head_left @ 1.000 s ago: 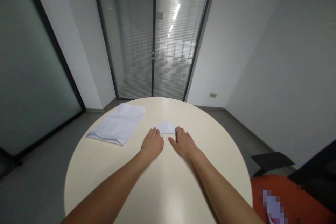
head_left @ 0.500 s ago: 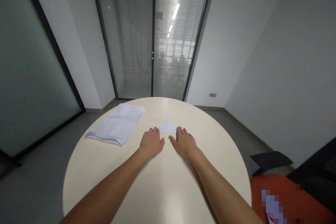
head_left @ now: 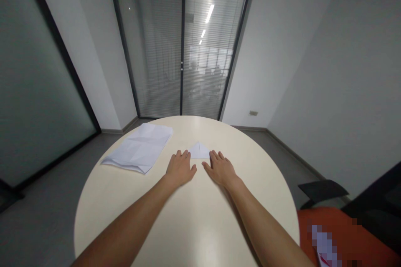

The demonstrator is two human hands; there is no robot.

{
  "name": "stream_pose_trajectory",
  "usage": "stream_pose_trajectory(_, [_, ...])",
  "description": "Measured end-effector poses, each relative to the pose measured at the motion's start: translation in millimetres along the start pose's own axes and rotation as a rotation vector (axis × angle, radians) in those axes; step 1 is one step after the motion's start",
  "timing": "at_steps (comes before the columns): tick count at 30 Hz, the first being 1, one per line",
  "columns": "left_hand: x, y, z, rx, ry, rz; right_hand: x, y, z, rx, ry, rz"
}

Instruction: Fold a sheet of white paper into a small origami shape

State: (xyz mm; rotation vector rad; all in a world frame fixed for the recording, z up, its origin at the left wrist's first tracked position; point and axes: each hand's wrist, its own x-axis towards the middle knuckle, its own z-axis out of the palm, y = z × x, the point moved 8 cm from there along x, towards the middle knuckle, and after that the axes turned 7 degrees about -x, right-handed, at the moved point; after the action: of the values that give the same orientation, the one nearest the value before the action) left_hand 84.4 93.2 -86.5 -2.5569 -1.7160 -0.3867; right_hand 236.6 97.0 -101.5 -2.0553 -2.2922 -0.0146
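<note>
A small white sheet of paper folded into a triangle point(head_left: 199, 151) lies flat on the round table, its peak pointing away from me. My left hand point(head_left: 180, 168) rests palm down at its left corner, fingers stretched out and fingertips on or right beside the paper. At the right corner, my right hand point(head_left: 221, 167) lies the same way, fingers extended and thumb turned inward. The two corners are partly hidden by my fingertips. Neither hand grips the paper.
A stack of creased white paper sheets point(head_left: 139, 148) lies on the left of the cream round table point(head_left: 175, 225). An orange chair point(head_left: 341, 233) with a black armrest point(head_left: 326, 190) stands at the lower right. Beyond the table is a glass partition point(head_left: 156, 50) with blinds.
Both hands keep nearly the same place beside the folded paper. The left fingers look slightly raised and more spread than before.
</note>
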Motion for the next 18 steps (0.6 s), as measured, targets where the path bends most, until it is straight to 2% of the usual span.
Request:
stream_pose_trajectory(8, [1, 0, 0, 0.004, 0.001, 0.013, 0, -2, 6, 0.021, -0.050, -0.021])
stream_pose_trajectory(18, [-1, 3, 0, 0.034, -0.024, -0.031, -1, 2, 12, 0.022, -0.143, 0.028])
